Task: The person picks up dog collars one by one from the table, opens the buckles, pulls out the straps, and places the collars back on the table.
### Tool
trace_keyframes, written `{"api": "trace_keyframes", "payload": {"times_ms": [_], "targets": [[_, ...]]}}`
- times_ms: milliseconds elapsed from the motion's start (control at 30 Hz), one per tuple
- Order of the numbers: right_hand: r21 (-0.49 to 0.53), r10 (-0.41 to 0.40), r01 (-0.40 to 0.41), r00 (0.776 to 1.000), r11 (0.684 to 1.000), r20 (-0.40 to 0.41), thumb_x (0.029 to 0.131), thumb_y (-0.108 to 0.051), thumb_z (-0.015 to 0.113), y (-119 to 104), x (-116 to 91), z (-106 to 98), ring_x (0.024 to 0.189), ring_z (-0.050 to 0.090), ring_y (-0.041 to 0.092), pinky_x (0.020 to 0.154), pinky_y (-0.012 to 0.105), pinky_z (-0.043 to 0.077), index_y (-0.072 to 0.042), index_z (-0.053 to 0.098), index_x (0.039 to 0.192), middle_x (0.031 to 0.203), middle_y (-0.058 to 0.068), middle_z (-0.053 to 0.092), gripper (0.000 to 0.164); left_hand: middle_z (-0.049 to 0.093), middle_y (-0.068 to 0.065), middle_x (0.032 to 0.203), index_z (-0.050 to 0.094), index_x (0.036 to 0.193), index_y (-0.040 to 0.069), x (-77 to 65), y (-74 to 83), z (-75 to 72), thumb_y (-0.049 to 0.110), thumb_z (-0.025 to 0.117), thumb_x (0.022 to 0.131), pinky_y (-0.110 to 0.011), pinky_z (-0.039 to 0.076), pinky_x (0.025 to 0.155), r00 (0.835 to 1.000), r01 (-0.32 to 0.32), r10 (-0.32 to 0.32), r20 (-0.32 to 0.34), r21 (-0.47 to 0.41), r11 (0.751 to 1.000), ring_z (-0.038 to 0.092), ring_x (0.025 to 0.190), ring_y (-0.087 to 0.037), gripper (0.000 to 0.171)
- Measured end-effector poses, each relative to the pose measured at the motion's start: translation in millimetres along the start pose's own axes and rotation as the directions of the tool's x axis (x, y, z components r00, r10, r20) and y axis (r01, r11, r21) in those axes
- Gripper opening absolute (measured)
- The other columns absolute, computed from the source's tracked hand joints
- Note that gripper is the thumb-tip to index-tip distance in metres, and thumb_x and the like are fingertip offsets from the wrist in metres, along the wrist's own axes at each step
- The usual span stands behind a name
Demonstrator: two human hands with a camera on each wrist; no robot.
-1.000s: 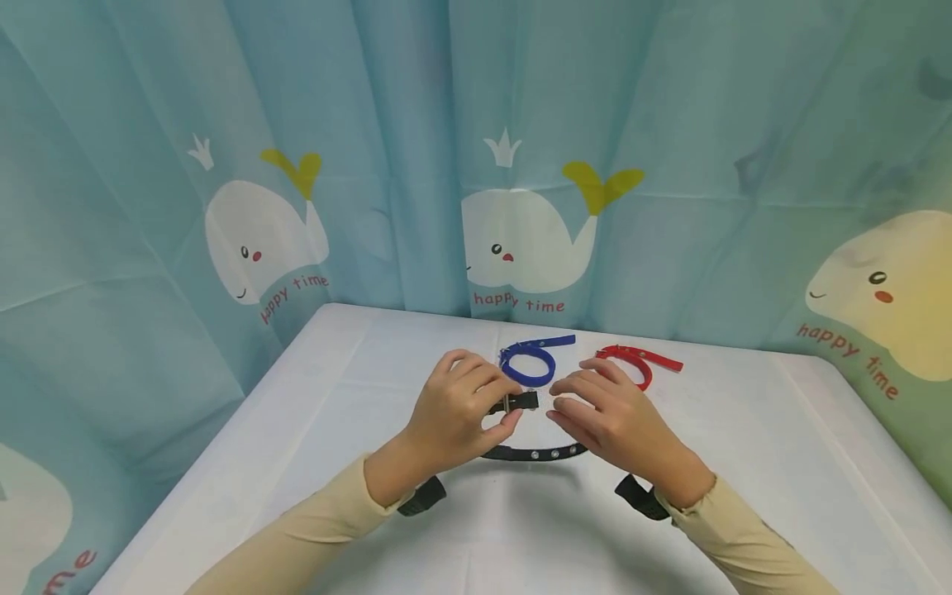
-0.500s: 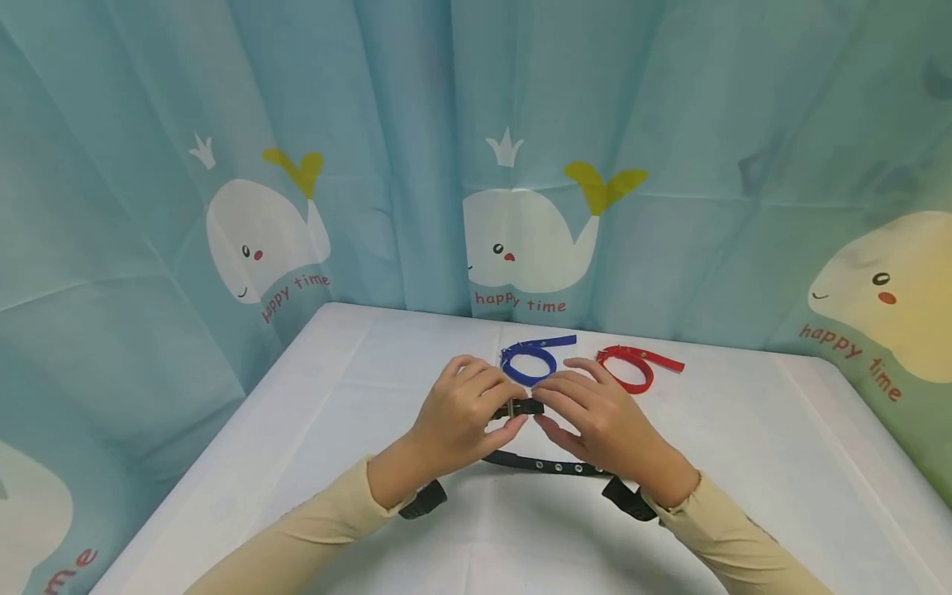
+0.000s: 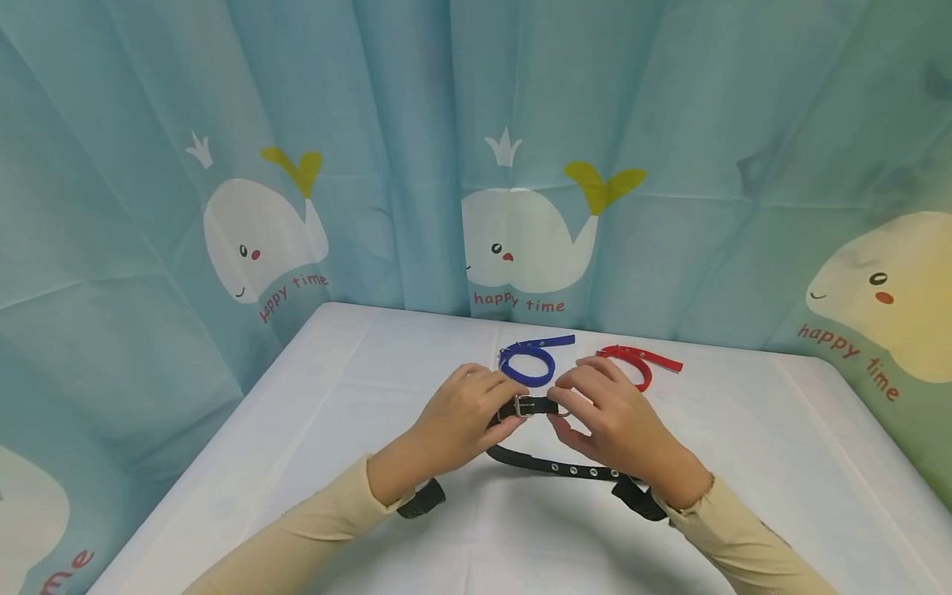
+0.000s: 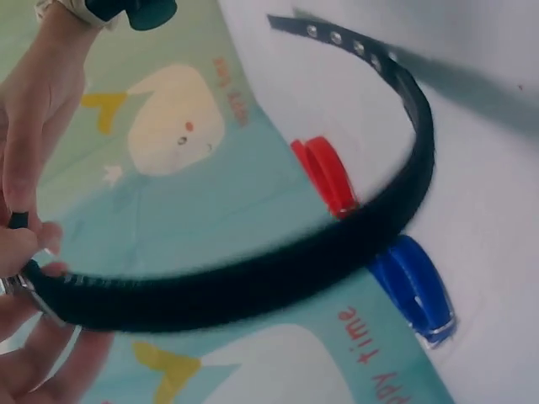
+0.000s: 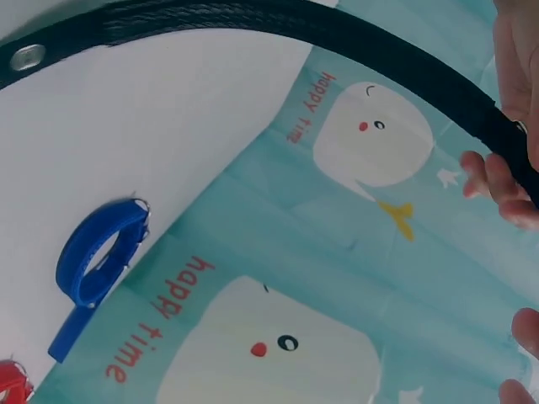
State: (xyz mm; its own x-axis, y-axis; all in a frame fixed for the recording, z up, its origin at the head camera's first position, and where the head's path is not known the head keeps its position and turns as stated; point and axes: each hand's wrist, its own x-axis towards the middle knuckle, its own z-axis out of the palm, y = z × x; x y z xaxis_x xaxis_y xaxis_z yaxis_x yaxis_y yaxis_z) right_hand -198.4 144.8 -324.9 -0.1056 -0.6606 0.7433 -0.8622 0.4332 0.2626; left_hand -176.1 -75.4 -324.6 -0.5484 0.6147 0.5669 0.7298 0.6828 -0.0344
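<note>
Above the table, a black collar (image 3: 530,463) with a row of metal eyelets is held between the two hands. My left hand (image 3: 455,420) pinches it right beside the silver buckle (image 3: 523,406), which faces up. At the short buckle end, close to a metal ring (image 3: 564,411), the thumb and fingers of my right hand (image 3: 614,415) pinch the strap. The left wrist view has the collar's long band (image 4: 244,290) curving out to its eyelet end (image 4: 324,34), which hangs loose. Part of the buckle end is hidden by fingers.
Behind the hands on the white table (image 3: 357,388) lie a blue collar (image 3: 530,380) and, to its right, a red collar (image 3: 658,359). A light blue curtain (image 3: 416,124) with whale prints hangs along the table's far side.
My right hand, apart from the collar at first, came in to its buckle end, took hold and drew slightly right. The buckle has turned face up. The loose eyelet end swung rightward.
</note>
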Motion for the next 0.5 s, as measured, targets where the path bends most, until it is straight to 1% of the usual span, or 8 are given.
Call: {"api": "trace_keyframes", "payload": {"times_ms": [100,167,200,300,400,467,500], "targets": [[-0.003,-0.006,0.006,1.0,1.0,-0.001,0.093,-0.026,0.046,0.6,0.1,1.0,0.073,0.059,0.019,0.078,0.044,0.052,-0.004,0.062,0.085,0.077,0.006,0.061,0.029,0.067,0.004,0.092,0.067,0.099,0.015,-1.0,-7.6,-2.2,0.029,0.071,0.083,-0.034,0.049,0.089,0.998,-0.005,0.004,0.06,0.013,1.0,0.063,0.088,-0.01,0.022],[-0.012,-0.009,0.01,1.0,1.0,0.021,0.092,-0.026,0.047,0.3,0.8,2.4,0.073,0.059,0.019,0.079,0.044,0.053,-0.004,0.061,0.085,0.077,0.005,0.061,0.027,0.066,0.006,0.089,0.066,0.097,0.016,-3.4,-15.0,-4.1,0.031,0.07,0.083,-0.033,0.049,0.089,0.996,-0.009,0.008,0.092,0.017,1.0,0.062,0.086,-0.009,0.021],[-0.021,-0.009,0.01,0.999,1.0,0.039,0.093,-0.028,0.047,-0.1,1.3,3.3,0.073,0.06,0.019,0.079,0.044,0.053,-0.005,0.061,0.086,0.078,0.005,0.062,0.028,0.065,0.006,0.086,0.066,0.096,0.016,-4.9,-18.7,-5.6,0.032,0.07,0.083,-0.033,0.049,0.089,0.995,-0.014,0.013,0.1,0.013,1.0,0.062,0.084,-0.008,0.02],[-0.047,-0.026,0.03,0.995,0.998,0.092,0.095,-0.03,0.046,-2.2,2.7,7.0,0.076,0.064,0.018,0.081,0.044,0.054,-0.007,0.063,0.089,0.081,0.005,0.065,0.03,0.064,0.006,0.083,0.067,0.096,0.017,-9.2,-28.0,-10.0,0.033,0.069,0.084,-0.032,0.049,0.088,0.993,-0.046,0.046,0.107,0.0,0.999,0.061,0.079,-0.007,0.02],[-0.054,-0.06,0.067,0.992,0.996,0.113,0.096,-0.03,0.047,-4.1,4.8,10.0,0.081,0.066,0.019,0.083,0.044,0.054,-0.009,0.067,0.096,0.086,0.006,0.068,0.029,0.063,0.005,0.082,0.067,0.098,0.017,-11.0,-34.1,-14.3,0.031,0.068,0.085,-0.031,0.05,0.087,0.991,-0.092,0.091,0.094,0.0,0.996,0.061,0.076,-0.007,0.019],[-0.056,-0.087,0.095,0.989,0.994,0.122,0.093,-0.024,0.055,-4.9,7.3,11.2,0.084,0.067,0.019,0.085,0.044,0.053,-0.01,0.067,0.103,0.089,0.006,0.069,0.021,0.063,0.004,0.082,0.067,0.099,0.016,-11.1,-37.6,-17.2,0.03,0.068,0.085,-0.031,0.05,0.086,0.989,-0.113,0.111,0.095,0.011,0.994,0.06,0.074,-0.007,0.02],[-0.059,-0.102,0.11,0.986,0.992,0.129,0.09,-0.021,0.061,-5.2,9.0,12.0,0.085,0.066,0.019,0.086,0.043,0.053,-0.011,0.066,0.107,0.091,0.006,0.07,0.02,0.063,0.004,0.082,0.067,0.1,0.017,-11.1,-39.6,-18.8,0.03,0.068,0.085,-0.031,0.05,0.085,0.988,-0.122,0.12,0.1,0.021,0.992,0.06,0.073,-0.007,0.02]]}}
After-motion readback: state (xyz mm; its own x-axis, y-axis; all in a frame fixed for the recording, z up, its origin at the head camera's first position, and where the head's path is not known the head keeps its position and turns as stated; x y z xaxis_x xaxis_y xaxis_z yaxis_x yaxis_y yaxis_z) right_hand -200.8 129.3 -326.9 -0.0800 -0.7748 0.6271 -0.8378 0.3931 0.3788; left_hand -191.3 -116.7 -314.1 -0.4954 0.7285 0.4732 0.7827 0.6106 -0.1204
